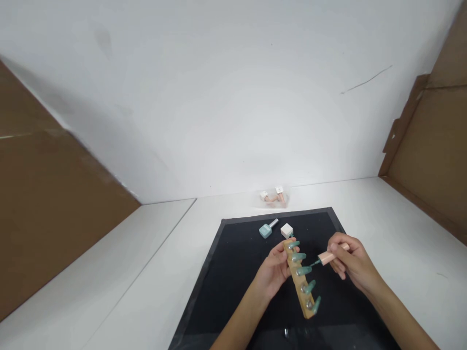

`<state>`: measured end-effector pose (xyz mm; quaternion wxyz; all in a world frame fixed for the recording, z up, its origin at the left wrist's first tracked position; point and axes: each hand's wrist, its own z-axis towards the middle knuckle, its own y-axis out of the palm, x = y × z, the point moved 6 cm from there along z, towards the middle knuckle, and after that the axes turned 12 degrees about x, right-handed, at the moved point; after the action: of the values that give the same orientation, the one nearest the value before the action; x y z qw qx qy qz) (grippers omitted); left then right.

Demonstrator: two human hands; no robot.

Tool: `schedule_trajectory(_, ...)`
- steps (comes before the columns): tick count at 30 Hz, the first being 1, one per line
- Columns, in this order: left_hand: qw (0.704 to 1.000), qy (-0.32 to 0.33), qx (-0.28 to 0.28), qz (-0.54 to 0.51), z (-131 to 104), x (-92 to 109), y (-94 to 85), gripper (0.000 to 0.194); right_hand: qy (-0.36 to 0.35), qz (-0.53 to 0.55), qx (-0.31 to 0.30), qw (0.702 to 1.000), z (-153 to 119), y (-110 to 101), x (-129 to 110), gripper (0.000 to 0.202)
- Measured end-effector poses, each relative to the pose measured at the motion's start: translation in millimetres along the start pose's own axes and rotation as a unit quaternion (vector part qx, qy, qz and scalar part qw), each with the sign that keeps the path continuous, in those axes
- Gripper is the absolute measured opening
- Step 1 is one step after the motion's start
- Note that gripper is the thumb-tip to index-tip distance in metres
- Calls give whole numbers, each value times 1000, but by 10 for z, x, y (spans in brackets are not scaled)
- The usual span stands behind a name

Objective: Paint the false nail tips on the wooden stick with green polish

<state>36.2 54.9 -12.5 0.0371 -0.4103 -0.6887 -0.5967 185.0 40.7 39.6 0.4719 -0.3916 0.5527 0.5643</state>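
My left hand (275, 272) is closed round the upper part of a wooden nail-tip stand (299, 284), holding it tilted above the black mat. Several green false nails (304, 271) stick out from it toward the right, set on small shiny mounts. In my right hand (350, 260) is a nail polish brush with a pink handle (327, 257), pinched between thumb and fingers. Its green-coated tip touches or nearly touches the end of the middle nail. A white square polish bottle (286, 230) with green at its neck stands just beyond the stand.
A teal polish bottle with a silver cap (266, 230) lies on the black mat (219, 272). Behind the mat, a clear tray (272, 204) holds white bottles with pink caps. Cardboard panels (65, 194) flank the white table on both sides, and a white wall rises behind.
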Motion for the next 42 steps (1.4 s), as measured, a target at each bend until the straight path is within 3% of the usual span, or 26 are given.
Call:
schedule_trajectory(9, 1000, 3, 22, 8, 14, -20, -2, 37, -25, -71, -31, 997, -7, 20, -15, 29)
schedule_trajectory(21, 999, 12, 47, 11, -3, -3, 33, 39, -26, -73, -50, 996, -4, 57, -39, 28)
schedule_trajectory(42, 999, 19, 32, 21, 17, -4, -16, 36, -31, -136, -37, 990, -4, 55, -86, 30)
